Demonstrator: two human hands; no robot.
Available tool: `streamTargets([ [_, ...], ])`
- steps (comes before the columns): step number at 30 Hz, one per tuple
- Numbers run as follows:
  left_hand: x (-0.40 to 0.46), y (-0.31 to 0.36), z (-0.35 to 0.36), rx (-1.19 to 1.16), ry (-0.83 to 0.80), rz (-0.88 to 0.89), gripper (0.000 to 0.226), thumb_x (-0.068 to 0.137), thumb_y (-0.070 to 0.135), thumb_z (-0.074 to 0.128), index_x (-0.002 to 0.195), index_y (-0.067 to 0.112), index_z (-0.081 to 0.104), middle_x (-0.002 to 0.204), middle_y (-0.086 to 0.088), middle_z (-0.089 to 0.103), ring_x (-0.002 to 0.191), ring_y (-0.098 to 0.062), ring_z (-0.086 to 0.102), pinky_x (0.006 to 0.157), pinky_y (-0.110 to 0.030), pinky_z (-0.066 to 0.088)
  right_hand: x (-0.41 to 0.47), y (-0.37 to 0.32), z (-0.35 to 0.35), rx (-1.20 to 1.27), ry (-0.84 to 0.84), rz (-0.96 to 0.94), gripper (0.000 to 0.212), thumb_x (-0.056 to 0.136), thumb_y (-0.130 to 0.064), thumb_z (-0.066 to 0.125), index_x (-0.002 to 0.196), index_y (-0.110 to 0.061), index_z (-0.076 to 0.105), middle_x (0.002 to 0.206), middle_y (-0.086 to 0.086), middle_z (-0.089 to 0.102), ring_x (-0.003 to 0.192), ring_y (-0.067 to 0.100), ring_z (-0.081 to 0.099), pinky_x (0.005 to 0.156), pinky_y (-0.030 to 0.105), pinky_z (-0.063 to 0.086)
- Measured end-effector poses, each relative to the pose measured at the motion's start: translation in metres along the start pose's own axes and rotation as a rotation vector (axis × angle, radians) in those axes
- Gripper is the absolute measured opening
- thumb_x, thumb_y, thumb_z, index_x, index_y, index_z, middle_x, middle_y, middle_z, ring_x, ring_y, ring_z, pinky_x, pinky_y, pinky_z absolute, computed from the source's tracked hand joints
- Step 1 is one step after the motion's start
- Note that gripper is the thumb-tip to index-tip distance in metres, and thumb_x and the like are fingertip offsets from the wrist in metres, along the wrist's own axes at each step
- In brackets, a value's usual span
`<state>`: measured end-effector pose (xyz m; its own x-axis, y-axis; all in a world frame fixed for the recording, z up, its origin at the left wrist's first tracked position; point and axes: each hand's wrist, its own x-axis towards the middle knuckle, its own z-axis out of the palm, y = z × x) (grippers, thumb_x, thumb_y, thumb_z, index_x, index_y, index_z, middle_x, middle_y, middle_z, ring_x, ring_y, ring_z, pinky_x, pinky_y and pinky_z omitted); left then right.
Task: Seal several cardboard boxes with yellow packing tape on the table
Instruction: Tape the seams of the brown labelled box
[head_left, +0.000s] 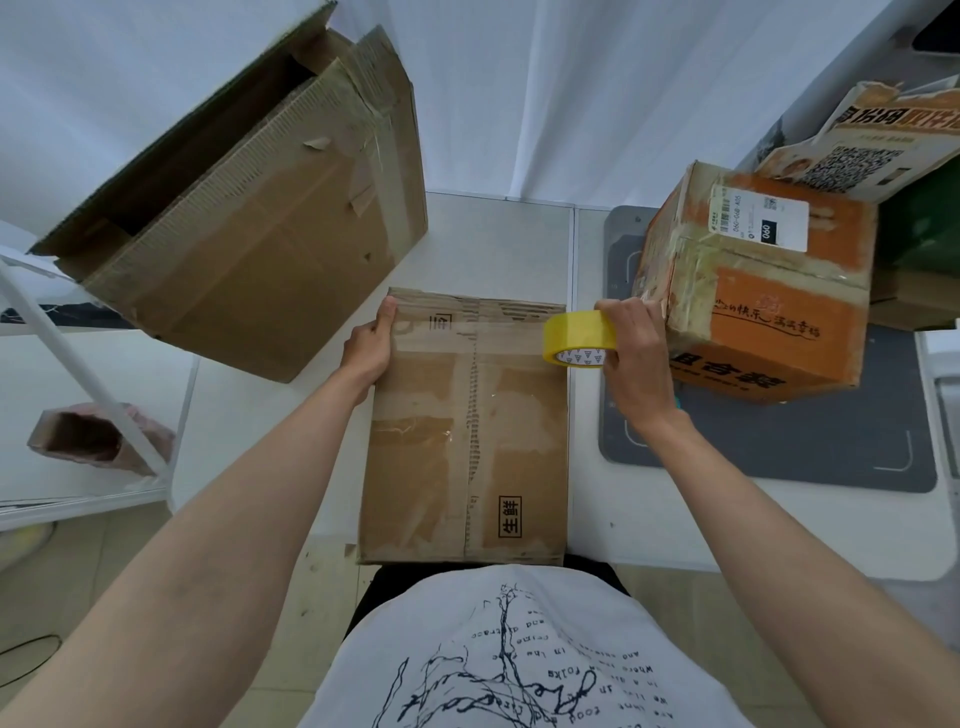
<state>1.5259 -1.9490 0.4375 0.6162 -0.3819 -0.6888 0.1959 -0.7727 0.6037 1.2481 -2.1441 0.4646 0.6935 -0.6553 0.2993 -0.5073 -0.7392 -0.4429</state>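
A flat brown cardboard box (467, 431) lies on the white table (498, 244) in front of me, its two top flaps closed along a torn middle seam. My left hand (371, 343) holds the box's far left corner, thumb on top. My right hand (631, 353) grips a roll of yellow packing tape (576, 338) just above the box's far right corner. A stretch of tape seems to run left from the roll across the flaps, but I cannot tell for sure.
A large open brown box (249, 223) stands tilted at the back left. An orange taped box (758, 291) with a shipping label sits on a dark grey mat (779, 447) at the right, with more printed cartons (883, 140) behind it. A white rack (78, 364) stands left.
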Motion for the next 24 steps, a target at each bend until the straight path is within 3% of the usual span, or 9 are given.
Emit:
streamTargets([
  [5,-0.003,0.002,0.0,-0.008,-0.01,0.008,0.086,0.087,0.087,0.027,0.123,0.02,0.067,0.119,-0.006,0.066,0.113,-0.03,0.059,0.105,-0.049,0.048,0.005,0.013,-0.011,-0.116,-0.08,-0.118,0.049,0.075,0.019,0.059,0.116,-0.008,0.054,0.101,0.016,0.058,0.096,0.03,0.045,0.08,0.041,0.041],
  [9,-0.002,0.001,-0.001,0.01,0.0,0.008,0.09,0.085,0.088,0.026,0.126,0.019,0.067,0.121,-0.007,0.067,0.115,-0.03,0.059,0.106,-0.05,0.048,0.006,0.019,-0.017,-0.191,-0.182,-0.187,0.053,0.076,0.013,0.071,0.118,-0.01,0.05,0.098,0.016,0.057,0.092,0.033,0.049,0.076,0.042,0.044],
  [13,-0.004,0.003,0.001,-0.001,-0.007,0.015,0.084,0.089,0.084,0.027,0.123,0.018,0.067,0.119,-0.006,0.066,0.113,-0.029,0.06,0.104,-0.048,0.049,0.012,0.024,-0.026,-0.248,-0.273,-0.279,0.053,0.079,-0.024,0.083,0.119,-0.011,0.052,0.098,0.015,0.056,0.089,0.032,0.051,0.077,0.043,0.044],
  [17,-0.003,0.0,-0.004,0.002,-0.012,-0.006,0.109,0.068,0.102,0.024,0.124,0.019,0.068,0.12,-0.006,0.067,0.113,-0.03,0.061,0.104,-0.049,0.049,0.013,0.022,-0.028,-0.272,-0.306,-0.242,0.058,0.087,-0.066,0.058,0.118,-0.016,0.053,0.095,0.006,0.05,0.089,0.025,0.045,0.08,0.04,0.036],
  [19,0.001,-0.004,-0.006,0.011,-0.013,-0.01,0.119,0.057,0.107,0.023,0.124,0.021,0.068,0.12,-0.006,0.068,0.112,-0.03,0.061,0.104,-0.05,0.049,0.015,0.017,-0.026,-0.284,-0.298,-0.194,0.055,0.093,-0.066,0.045,0.114,-0.017,0.054,0.094,0.007,0.051,0.09,0.026,0.046,0.081,0.041,0.034],
  [24,-0.002,0.0,-0.003,0.014,-0.015,-0.005,0.098,0.077,0.095,0.025,0.122,0.02,0.068,0.119,-0.007,0.068,0.111,-0.03,0.061,0.104,-0.05,0.049,0.0,0.019,-0.019,-0.342,-0.307,-0.102,0.052,0.093,-0.063,0.045,0.11,-0.016,0.058,0.093,0.008,0.053,0.092,0.029,0.048,0.082,0.042,0.035],
])
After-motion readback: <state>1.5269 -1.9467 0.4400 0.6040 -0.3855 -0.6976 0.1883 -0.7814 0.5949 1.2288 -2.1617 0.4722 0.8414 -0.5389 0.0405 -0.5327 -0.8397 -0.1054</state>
